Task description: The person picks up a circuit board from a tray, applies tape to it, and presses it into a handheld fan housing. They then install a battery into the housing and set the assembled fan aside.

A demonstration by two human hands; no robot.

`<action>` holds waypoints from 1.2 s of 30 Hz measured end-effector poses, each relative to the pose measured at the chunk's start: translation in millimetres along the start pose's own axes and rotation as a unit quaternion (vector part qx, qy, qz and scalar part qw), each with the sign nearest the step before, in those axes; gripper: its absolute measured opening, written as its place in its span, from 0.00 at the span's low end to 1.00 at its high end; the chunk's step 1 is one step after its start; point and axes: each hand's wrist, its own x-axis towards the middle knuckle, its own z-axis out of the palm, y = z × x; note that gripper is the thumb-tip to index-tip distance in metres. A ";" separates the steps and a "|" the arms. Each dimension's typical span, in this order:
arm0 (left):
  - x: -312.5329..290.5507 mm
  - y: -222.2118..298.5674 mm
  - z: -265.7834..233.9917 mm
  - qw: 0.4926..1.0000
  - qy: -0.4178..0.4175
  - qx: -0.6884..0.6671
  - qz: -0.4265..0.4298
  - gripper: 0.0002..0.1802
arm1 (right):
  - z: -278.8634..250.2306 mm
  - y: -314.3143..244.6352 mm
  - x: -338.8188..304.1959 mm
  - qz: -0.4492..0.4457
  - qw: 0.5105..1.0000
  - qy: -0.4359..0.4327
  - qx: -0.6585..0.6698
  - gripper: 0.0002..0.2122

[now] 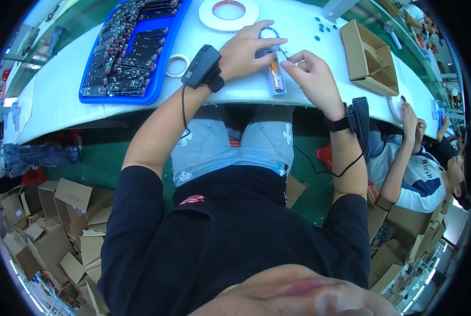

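A narrow clear plastic case (278, 84) lies on the white table near its front edge. An orange-and-white part shows inside it, and a blue loop (269, 27) stands at its far end. My left hand (243, 52) grips the case's far end between thumb and index finger, with another finger stretched over the loop. From the right, my right hand (312, 76) pinches at the edge of the case with thumb and index finger. Whatever is in that pinch is too small to make out. Both wrists wear black strapped devices with cables.
On the left, a blue tray (153, 87) holds many dark circuit boards. A large white tape roll (228, 16) and a smaller roll (178, 65) lie nearby. To the right are small green discs (318, 38) and an open cardboard box (359, 52). Another person (412, 168) sits at far right.
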 end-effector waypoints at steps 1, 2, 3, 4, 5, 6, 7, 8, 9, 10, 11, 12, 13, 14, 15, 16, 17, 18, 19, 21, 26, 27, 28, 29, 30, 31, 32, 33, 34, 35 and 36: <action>-0.6 -0.8 -0.3 1.000 0.001 -0.008 0.004 0.21 | 1.2 -1.9 -1.1 0.002 1.000 0.010 -0.020 0.17; -1.1 -1.5 -0.5 1.000 0.002 -0.016 0.009 0.21 | 2.1 -3.6 -1.9 0.003 1.000 0.010 -0.020 0.17; -1.4 -2.3 -0.6 1.000 0.002 -0.016 0.008 0.21 | 2.8 -5.2 -2.6 0.008 0.999 0.015 -0.037 0.17; -1.3 -3.7 -1.5 1.000 0.003 -0.028 0.009 0.20 | 3.9 -7.2 -3.0 0.013 0.998 0.019 -0.053 0.17; -1.3 -4.9 -2.2 0.999 0.003 -0.041 0.010 0.20 | 5.4 -8.9 -3.8 0.018 0.997 0.024 -0.070 0.17; -1.7 -5.6 -2.6 0.999 0.004 -0.053 0.011 0.20 | 7.3 -10.4 -5.7 0.018 0.997 0.023 -0.070 0.17; -2.3 -5.6 -2.4 0.999 0.004 -0.052 0.010 0.20 | 9.5 -12.0 -8.5 0.007 0.996 0.028 -0.086 0.17; -2.9 -5.0 -1.8 0.998 0.007 -0.068 0.000 0.20 | 11.9 -13.7 -11.6 -0.004 0.994 0.033 -0.103 0.17; -2.0 -2.7 -2.3 0.996 0.009 -0.084 -0.009 0.19 | 14.1 -14.6 -13.7 -0.013 0.992 0.038 -0.119 0.17; -1.3 -0.5 -3.3 0.995 0.010 -0.101 -0.019 0.19 | 16.7 -15.8 -15.5 -0.012 0.992 0.038 -0.119 0.17; -1.0 1.0 -5.0 0.995 0.009 -0.102 -0.019 0.19 | 19.6 -17.2 -17.2 -0.016 0.987 0.038 -0.154 0.18; -1.0 1.9 -7.5 0.996 0.033 -0.077 -0.002 0.18 | 22.4 -18.6 -18.8 -0.021 0.981 0.038 -0.189 0.18; -1.3 2.6 -10.3 0.997 0.057 -0.053 0.016 0.17 | 24.8 -19.6 -20.0 -0.025 0.974 0.038 -0.223 0.19; -1.0 4.3 -13.6 0.996 0.081 -0.028 0.034 0.16 | 25.4 -21.4 -20.9 -0.023 0.974 0.040 -0.224 0.19; -1.7 5.5 -17.8 0.996 0.080 -0.030 0.036 0.16 | 25.5 -23.9 -21.4 -0.019 0.972 0.039 -0.230 0.19; -4.6 5.8 -22.6 0.996 0.059 0.023 0.060 0.15 | 25.4 -26.2 -22.4 -0.015 0.971 0.037 -0.237 0.20; -7.2 6.3 -27.1 0.993 0.037 0.076 0.084 0.15 | 25.1 -26.9 -23.3 -0.011 0.970 0.035 -0.242 0.20; -8.6 8.1 -29.6 0.986 0.015 0.130 0.107 0.14 | 24.5 -26.2 -24.3 -0.009 0.970 0.035 -0.242 0.20; -9.6 10.8 -31.0 0.986 0.015 0.130 0.107 0.14 | 24.4 -25.8 -24.8 -0.008 0.969 0.035 -0.244 0.20; -10.5 16.6 -32.6 0.975 0.001 0.184 0.125 0.14 | 24.2 -25.0 -25.1 -0.007 0.968 0.035 -0.249 0.20; -10.7 16.6 -33.4 0.967 -0.020 0.227 0.118 0.14 | 24.6 -22.7 -24.8 -0.005 0.968 0.031 -0.249 0.21; -11.1 17.0 -33.0 0.967 -0.020 0.227 0.117 0.14 | 23.2 -21.9 -24.9 -0.014 0.969 0.032 -0.244 0.21; -11.5 17.8 -32.1 0.965 -0.029 0.236 0.110 0.14 | 21.7 -21.2 -24.8 -0.024 0.970 0.032 -0.239 0.20; -10.8 20.2 -31.6 0.964 -0.038 0.243 0.103 0.14 | 19.7 -20.8 -24.9 -0.032 0.971 0.033 -0.235 0.20; -10.4 22.1 -31.2 0.962 -0.048 0.251 0.095 0.14 | 17.6 -21.2 -25.3 -0.032 0.971 0.032 -0.236 0.20; -10.3 23.1 -30.9 0.962 -0.047 0.251 0.094 0.14 | 15.2 -22.5 -26.0 -0.034 0.978 0.039 -0.201 0.19; -10.5 23.8 -30.6 0.961 -0.049 0.256 0.096 0.14 | 13.2 -23.9 -26.6 -0.035 0.984 0.045 -0.166 0.19; -10.9 24.5 -30.6 0.959 -0.050 0.262 0.098 0.15 | 12.4 -24.6 -26.8 -0.037 0.989 0.051 -0.131 0.18; -10.2 25.5 -31.2 0.957 -0.052 0.268 0.100 0.15 | 13.2 -23.7 -26.5 -0.038 0.989 0.050 -0.131 0.18; -9.5 26.5 -31.8 0.957 -0.051 0.269 0.099 0.15 | 15.2 -21.6 -26.5 -0.034 0.989 0.063 -0.128 0.17; -8.8 27.5 -32.3 0.954 -0.058 0.275 0.101 0.15 | 17.5 -19.3 -26.7 -0.030 0.989 0.075 -0.126 0.16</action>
